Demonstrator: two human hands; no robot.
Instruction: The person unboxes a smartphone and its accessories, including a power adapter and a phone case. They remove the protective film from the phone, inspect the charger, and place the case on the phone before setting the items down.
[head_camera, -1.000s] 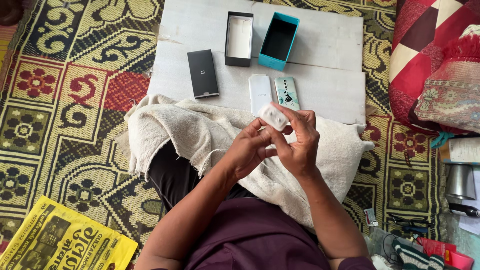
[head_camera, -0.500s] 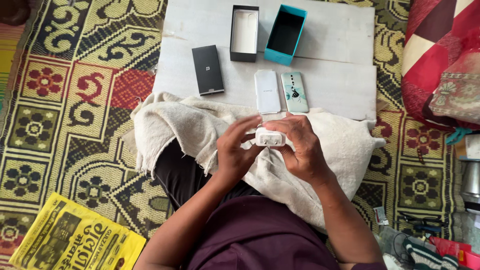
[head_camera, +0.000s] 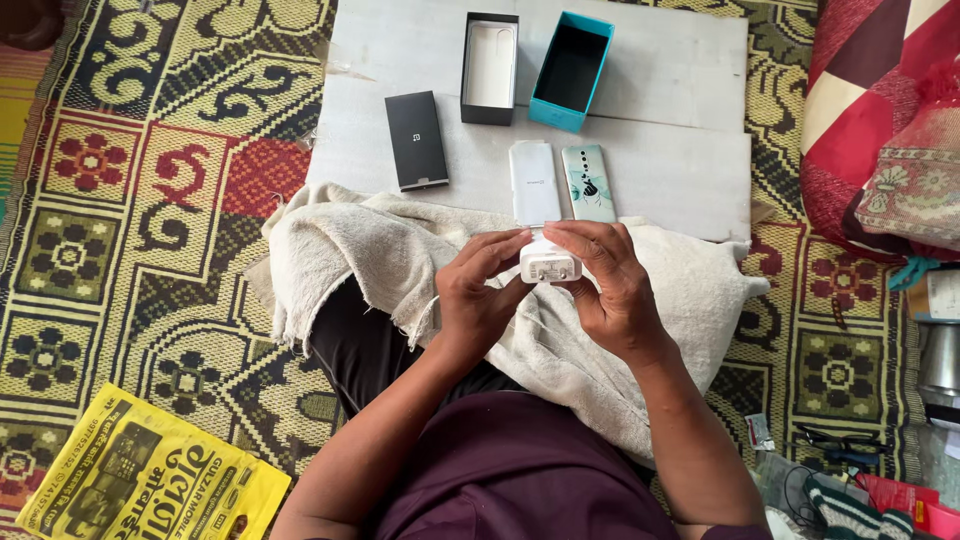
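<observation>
head view: a white charger plug is held between both hands above the cream towel on the lap. the left hand sits at nine o'clock of it, the right hand at three o'clock, equally near. fingers of both hands are clamped on its sides, thumbs below. its long axis is laid roughly from nine to three o'clock, the flat end face turned up to the camera. a small, boxy, glossy white body with rounded corners is seen; two dark marks are seen on its face. at twelve o'clock, on the grey board, a white sleeve and a patterned phone are laid.
</observation>
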